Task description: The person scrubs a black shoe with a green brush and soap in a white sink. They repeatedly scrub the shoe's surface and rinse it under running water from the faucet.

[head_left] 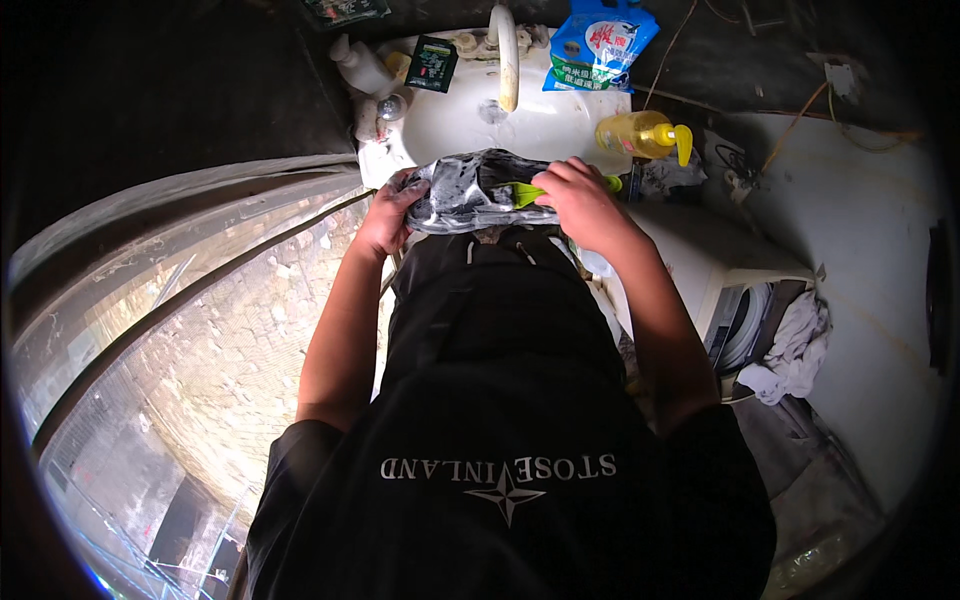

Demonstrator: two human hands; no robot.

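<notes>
A dark shoe [465, 195] streaked with white suds is held crosswise at the near edge of the sink. My left hand [388, 212] is closed around its left end, with foam on the fingers. In the closed fingers of my right hand [585, 203] is a bright green brush [524, 194], its handle end showing past the knuckles. The brush's working end lies against the shoe's opening, and its bristles are hidden. Beyond the shoe is the white sink [425, 125], under a pale curved faucet [506, 60].
On the sink's right rim stand a yellow pump bottle [640, 135] and a blue detergent bag [603, 45]. A white bottle [362, 68] and a dark green packet [432, 64] sit at its left. A front-loading washing machine [735, 320] with cloth [797, 345] hanging out is on the right.
</notes>
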